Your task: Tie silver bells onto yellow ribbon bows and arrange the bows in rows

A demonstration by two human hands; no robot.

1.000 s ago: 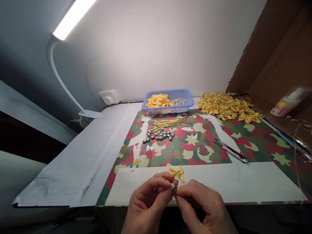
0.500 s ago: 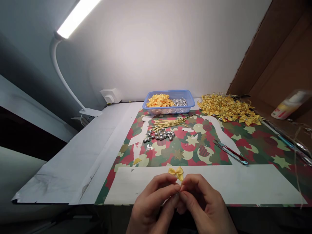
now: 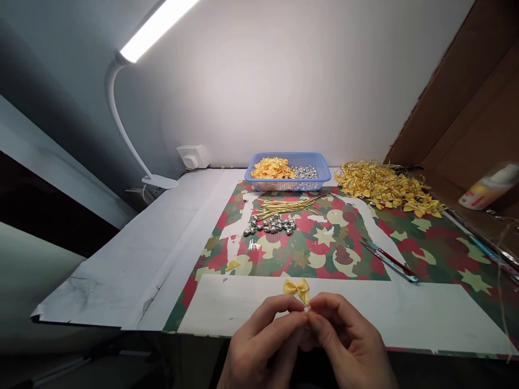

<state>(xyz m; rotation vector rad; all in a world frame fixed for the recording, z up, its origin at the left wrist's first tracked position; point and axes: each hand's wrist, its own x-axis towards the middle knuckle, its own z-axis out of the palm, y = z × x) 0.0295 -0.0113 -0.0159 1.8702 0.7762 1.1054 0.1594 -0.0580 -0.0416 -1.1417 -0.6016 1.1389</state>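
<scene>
A small yellow ribbon bow (image 3: 296, 288) sticks out just beyond my fingertips, above the white strip at the table's near edge. My left hand (image 3: 267, 337) is closed in a pinch, thumb and index finger meeting just below the bow. Opposite it, my right hand (image 3: 344, 335) pinches at the same spot, its fingertips touching those of the left. Between them they hold the bow by its lower end. Whatever thin part lies inside the pinch is mostly covered by my fingers.
Silver jingle bells (image 3: 270, 224) and gold cords (image 3: 290, 206) lie mid-table. Behind them stands a blue basket (image 3: 287, 185) of yellow bows and silver bells. A heap of corded bows (image 3: 385, 186) is at back right, scissors (image 3: 389, 260) nearer. A lamp (image 3: 121, 127) stands left.
The whole view has shifted slightly, so the table things sit a little farther right. Both hands keep their pinch below the bow, with fingertips slightly moved.
</scene>
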